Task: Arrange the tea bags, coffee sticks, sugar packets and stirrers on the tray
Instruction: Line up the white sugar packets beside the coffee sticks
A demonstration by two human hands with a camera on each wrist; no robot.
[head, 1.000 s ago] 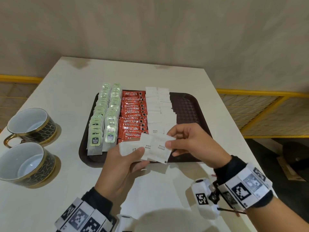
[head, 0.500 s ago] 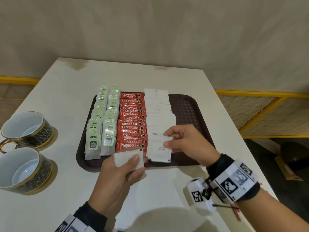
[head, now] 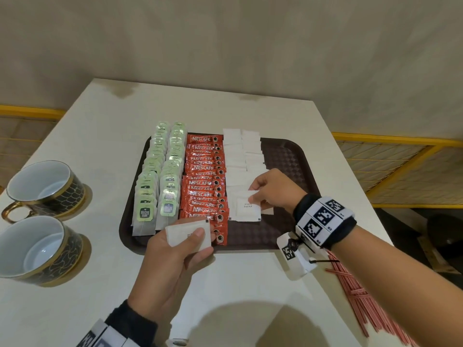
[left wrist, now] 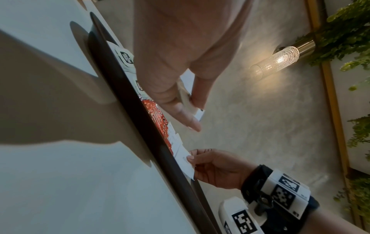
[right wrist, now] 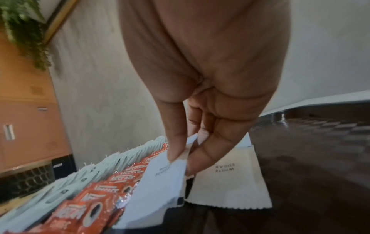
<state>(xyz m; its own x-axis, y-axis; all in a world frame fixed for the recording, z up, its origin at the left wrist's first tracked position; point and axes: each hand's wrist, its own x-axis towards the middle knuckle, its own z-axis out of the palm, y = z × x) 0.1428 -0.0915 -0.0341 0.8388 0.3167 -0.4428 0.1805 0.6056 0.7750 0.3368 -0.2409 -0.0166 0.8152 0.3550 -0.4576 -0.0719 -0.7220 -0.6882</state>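
A dark brown tray point(head: 288, 156) holds two rows of green tea bags point(head: 160, 171), a row of red coffee sticks point(head: 204, 179) and two rows of white sugar packets point(head: 240, 151). My right hand point(head: 260, 194) pinches one sugar packet point(head: 246, 206) by its upper edge at the near end of the left sugar row; in the right wrist view the thumb and finger clamp this packet point(right wrist: 162, 175). My left hand point(head: 190, 239) holds a small stack of sugar packets point(head: 188, 232) above the tray's front rim. Red stirrers point(head: 360, 299) lie on the table at the right.
Two black-and-gold cups point(head: 45, 182) point(head: 32, 249) stand on the white table point(head: 105, 116) left of the tray. The tray's right third point(head: 283, 151) is bare. A yellow railing point(head: 400, 141) runs behind the table's right edge.
My right hand has carried one sugar packet away from the left hand's stack and down onto the tray's sugar row. My left hand has stayed near the tray's front rim.
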